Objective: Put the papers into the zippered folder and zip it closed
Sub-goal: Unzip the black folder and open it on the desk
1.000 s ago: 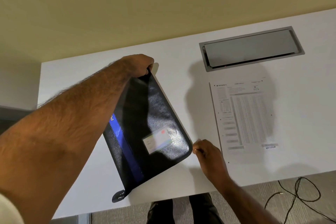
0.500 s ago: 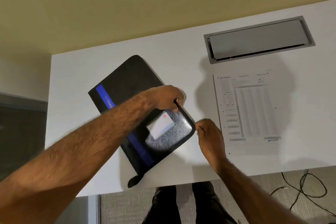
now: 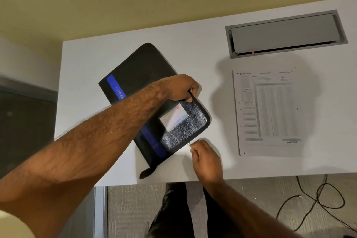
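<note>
Left hand (image 3: 182,88) gripping folder (image 3: 143,67) edge, right hand (image 3: 205,157) pinching zipper pull (image 3: 189,144)

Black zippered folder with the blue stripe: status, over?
Left hand pinching black zippered folder edge; right hand on small metal zipper pull. White printed papers outside on white table. Nothing blocking.
</note>
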The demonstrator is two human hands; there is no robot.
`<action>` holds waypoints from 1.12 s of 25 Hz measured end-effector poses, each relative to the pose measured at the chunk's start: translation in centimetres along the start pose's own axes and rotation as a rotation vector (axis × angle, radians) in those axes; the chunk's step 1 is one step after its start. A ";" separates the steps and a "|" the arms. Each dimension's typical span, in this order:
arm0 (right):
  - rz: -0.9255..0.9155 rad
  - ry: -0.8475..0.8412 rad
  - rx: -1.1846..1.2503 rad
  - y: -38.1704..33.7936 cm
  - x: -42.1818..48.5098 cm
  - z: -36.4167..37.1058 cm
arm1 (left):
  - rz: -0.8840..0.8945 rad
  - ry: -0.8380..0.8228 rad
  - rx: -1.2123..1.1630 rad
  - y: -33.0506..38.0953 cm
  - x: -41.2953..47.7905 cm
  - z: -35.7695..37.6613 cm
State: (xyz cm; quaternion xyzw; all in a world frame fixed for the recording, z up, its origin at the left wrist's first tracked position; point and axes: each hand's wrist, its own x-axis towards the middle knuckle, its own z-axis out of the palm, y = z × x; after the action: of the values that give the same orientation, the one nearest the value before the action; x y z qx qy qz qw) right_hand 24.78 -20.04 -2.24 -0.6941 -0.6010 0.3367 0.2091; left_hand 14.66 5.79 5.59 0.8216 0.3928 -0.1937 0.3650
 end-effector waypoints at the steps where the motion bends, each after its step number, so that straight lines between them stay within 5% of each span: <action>1: -0.029 -0.024 -0.010 -0.4 -0.4 0.6 | 0.000 0.001 0.000 0.2 -0.2 -0.2; 6: -0.213 -0.079 -0.080 -3.0 -2.7 4.0 | -0.014 0.053 -0.025 0.4 -1.6 -1.5; 19: -0.228 -0.273 -0.030 -5.5 -5.2 7.1 | 0.038 0.159 0.003 1.2 -6.4 -2.8; 25: -0.039 0.143 -0.090 -1.2 0.4 0.2 | -0.056 0.533 0.185 3.2 -15.5 -0.8; 28: -0.042 0.207 -0.151 -1.3 4.9 -2.1 | -0.195 0.740 0.049 4.0 -20.7 2.1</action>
State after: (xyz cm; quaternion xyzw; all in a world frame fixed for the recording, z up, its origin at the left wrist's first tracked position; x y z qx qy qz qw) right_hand 25.61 -14.77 -0.93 -0.7261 -0.6142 0.2126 0.2243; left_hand 5.03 -7.89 18.54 0.8033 0.5694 0.0729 0.1589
